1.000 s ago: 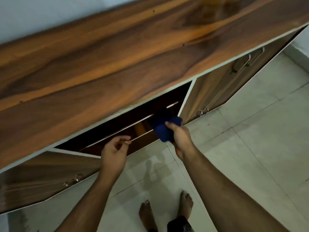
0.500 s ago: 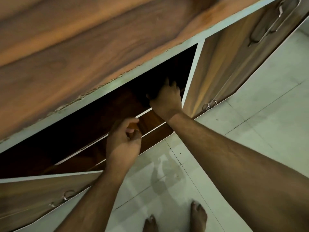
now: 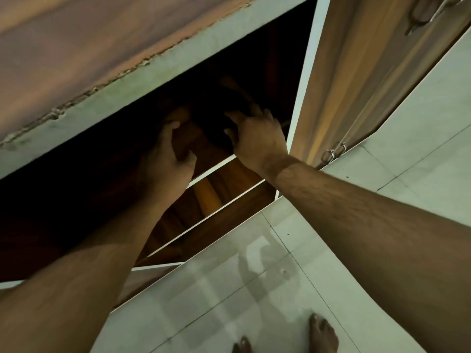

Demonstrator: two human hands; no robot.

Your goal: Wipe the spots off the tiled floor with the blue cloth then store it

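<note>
Storing step: right hand (image 3: 257, 138) fingers spread, left hand (image 3: 165, 161) curled, inside dark wooden cabinet opening (image 3: 254, 72); blue cloth unseen. Next: withdraw, shut door.

Dim, soft picture with a black cabinet opening (image 3: 229, 80).
The tiled floor (image 3: 420, 128) is brightest, with faint reflections; both hands show motion blur, and straight edges bend near the borders.

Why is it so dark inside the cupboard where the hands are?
Head view: the open cupboard lies in deep shadow, so the blue cloth cannot be made out; both the left hand and right hand look dim, while the shiny tiled floor shows pale reflections.
</note>
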